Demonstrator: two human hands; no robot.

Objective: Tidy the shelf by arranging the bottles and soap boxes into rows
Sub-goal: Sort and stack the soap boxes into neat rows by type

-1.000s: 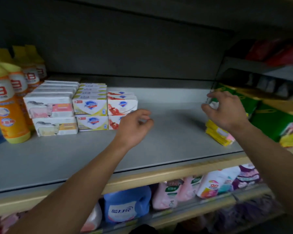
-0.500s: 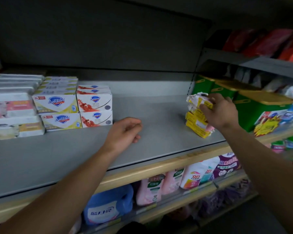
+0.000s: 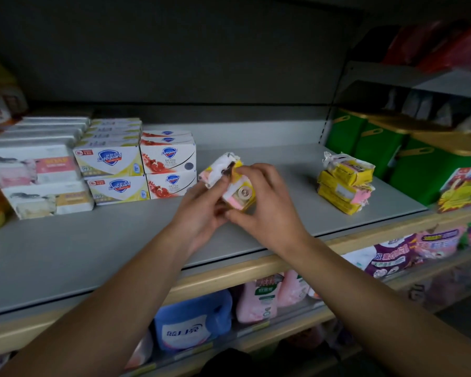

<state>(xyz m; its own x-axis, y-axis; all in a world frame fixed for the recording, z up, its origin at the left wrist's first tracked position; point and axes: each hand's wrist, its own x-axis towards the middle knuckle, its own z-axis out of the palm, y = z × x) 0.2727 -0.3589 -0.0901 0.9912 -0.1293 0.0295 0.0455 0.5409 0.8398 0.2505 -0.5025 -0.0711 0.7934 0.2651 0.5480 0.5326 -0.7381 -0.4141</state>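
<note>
Left hand (image 3: 201,213) and right hand (image 3: 267,205) both grip one torn yellow soap box (image 3: 230,180) above the shelf (image 3: 93,254)

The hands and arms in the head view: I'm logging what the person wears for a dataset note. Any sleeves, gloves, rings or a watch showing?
Nothing worn shows. The left hand and the right hand are bare, with no gloves and no rings that I can make out. Both forearms are bare down to the bottom edge of the picture, with no sleeve, watch or wristband in view. The light is dim, so small marks could be missed.
</note>
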